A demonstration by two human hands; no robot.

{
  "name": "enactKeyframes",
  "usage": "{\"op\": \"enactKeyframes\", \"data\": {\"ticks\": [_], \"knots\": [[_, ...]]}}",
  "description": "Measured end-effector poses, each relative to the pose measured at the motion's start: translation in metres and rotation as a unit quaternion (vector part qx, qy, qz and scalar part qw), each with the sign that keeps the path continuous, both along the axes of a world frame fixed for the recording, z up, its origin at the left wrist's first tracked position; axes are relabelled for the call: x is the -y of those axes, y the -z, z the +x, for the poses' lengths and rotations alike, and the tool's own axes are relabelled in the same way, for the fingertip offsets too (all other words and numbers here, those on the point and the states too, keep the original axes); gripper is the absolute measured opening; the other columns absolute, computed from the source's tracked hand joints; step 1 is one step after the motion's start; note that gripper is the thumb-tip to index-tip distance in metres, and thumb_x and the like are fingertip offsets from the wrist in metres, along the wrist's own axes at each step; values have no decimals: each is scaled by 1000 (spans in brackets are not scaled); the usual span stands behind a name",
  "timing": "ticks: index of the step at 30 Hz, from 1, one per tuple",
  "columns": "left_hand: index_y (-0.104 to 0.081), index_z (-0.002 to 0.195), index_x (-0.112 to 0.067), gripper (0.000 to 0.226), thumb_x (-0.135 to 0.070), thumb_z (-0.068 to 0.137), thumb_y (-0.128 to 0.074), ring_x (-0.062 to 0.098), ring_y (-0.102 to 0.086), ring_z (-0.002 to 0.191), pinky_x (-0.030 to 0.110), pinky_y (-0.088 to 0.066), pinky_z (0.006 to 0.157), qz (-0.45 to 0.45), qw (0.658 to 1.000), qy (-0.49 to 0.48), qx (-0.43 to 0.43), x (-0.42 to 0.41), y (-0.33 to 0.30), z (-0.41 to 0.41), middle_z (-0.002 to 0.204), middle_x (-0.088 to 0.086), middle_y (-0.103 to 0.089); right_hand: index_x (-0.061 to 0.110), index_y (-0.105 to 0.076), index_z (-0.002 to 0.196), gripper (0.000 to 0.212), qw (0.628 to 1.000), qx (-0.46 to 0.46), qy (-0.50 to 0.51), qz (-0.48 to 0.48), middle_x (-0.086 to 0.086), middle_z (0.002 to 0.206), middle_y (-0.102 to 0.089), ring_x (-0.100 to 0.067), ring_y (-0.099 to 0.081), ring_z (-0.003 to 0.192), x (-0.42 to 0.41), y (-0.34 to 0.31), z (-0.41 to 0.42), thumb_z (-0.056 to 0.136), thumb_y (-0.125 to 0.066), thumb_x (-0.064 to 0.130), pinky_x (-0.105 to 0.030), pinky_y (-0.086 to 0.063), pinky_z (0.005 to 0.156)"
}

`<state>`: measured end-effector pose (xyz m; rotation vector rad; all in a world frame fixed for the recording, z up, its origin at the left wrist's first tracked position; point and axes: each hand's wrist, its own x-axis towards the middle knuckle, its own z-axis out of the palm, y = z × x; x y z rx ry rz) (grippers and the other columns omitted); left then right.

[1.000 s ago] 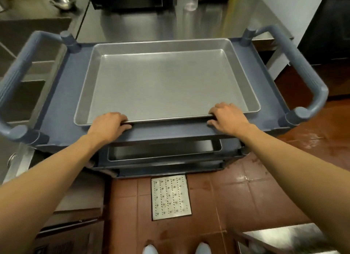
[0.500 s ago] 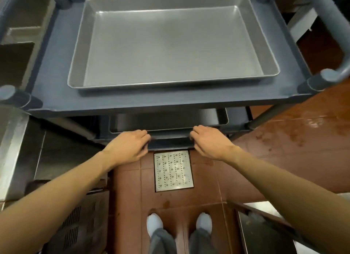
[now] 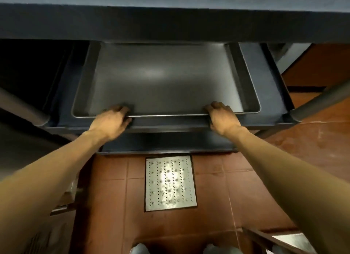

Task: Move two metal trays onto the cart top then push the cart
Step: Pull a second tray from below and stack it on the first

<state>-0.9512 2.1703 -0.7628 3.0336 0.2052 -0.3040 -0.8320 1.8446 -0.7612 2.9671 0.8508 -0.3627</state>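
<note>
A second metal tray (image 3: 162, 79) lies on the middle shelf (image 3: 265, 94) of the dark blue cart, in shadow under the cart top (image 3: 170, 20). My left hand (image 3: 111, 121) grips the tray's near rim left of centre, fingers curled over the edge. My right hand (image 3: 220, 117) holds the same rim right of centre. The tray on the cart top is out of view above the frame.
A lower shelf (image 3: 166, 142) juts out beneath. Grey cart legs stand at the left (image 3: 22, 107) and right (image 3: 322, 100). Below me is red tiled floor with a perforated metal drain cover (image 3: 169, 183). A steel unit sits at bottom right (image 3: 287, 240).
My view has dropped below the cart top. Both hands moved from the top tray down to the middle shelf and closed on the rim of the second tray.
</note>
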Motion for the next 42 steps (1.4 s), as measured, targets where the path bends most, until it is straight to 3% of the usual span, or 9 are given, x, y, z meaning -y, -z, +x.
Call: {"op": "enactKeyframes", "data": {"ticks": [3,6,14,18,23,26,34,38,42], "knots": [[-55,121,-10,34,-26,91,-57,49,-61,95,50,-51,68,41,997,36,57,5,18,3,123,23,-57,12,-52,124,50,996,84,-13,13,-16,120,-53,-36,-47,111,1,20,4,76,-65,8,-45,-42,89],[-61,105,-2,27,-10,81,-70,49,-63,74,45,-47,51,92,989,77,83,14,17,7,102,27,-63,5,-60,107,32,991,135,-15,22,-20,106,-59,-39,-52,100,0,23,1,75,-64,1,-44,-43,80],[-61,84,0,26,3,64,-77,41,-61,66,35,-37,46,142,984,83,65,17,-37,-18,85,21,-60,3,-63,96,30,992,120,-35,22,-20,97,-62,-39,-59,87,8,-33,-32,68,-74,-1,-42,-48,71],[-57,78,1,23,-11,76,-77,41,-57,69,46,-49,54,98,983,103,112,21,-91,-46,78,21,-55,7,-62,85,29,993,108,-43,38,-15,81,-62,-34,-58,76,21,-87,-59,62,-73,-4,-38,-43,64],[-54,77,-3,32,-26,77,-77,32,-56,65,39,-44,43,76,981,162,79,49,-157,-91,78,14,-53,10,-53,78,21,994,85,-56,29,-11,78,-56,-31,-53,72,53,-152,-97,68,-67,-2,-40,-38,61],[-53,82,-3,30,-28,82,-72,30,-57,64,40,-45,45,45,985,153,61,57,-195,-112,82,12,-52,10,-53,77,15,995,72,-55,46,-11,76,-57,-32,-53,71,65,-192,-118,75,-64,-1,-38,-35,61],[-52,90,-7,39,-43,84,-66,33,-61,78,38,-37,60,-7,992,124,23,66,-289,-162,92,10,-52,13,-46,81,16,995,3,-85,58,-12,89,-61,-33,-57,83,89,-300,-161,79,-60,6,-35,-33,63],[-53,96,-7,43,-46,84,-65,34,-62,83,41,-44,66,-11,993,116,14,78,-327,-192,99,11,-55,15,-49,84,15,994,-29,-90,50,-13,98,-64,-34,-60,90,96,-343,-175,80,-62,10,-34,-38,67],[-54,91,-13,44,-53,79,-67,28,-60,77,36,-42,63,-48,990,130,12,73,-369,-207,89,1,-49,21,-44,84,20,994,-42,-94,40,-12,102,-64,-35,-60,93,98,-391,-187,81,-63,14,-35,-38,67]]}}
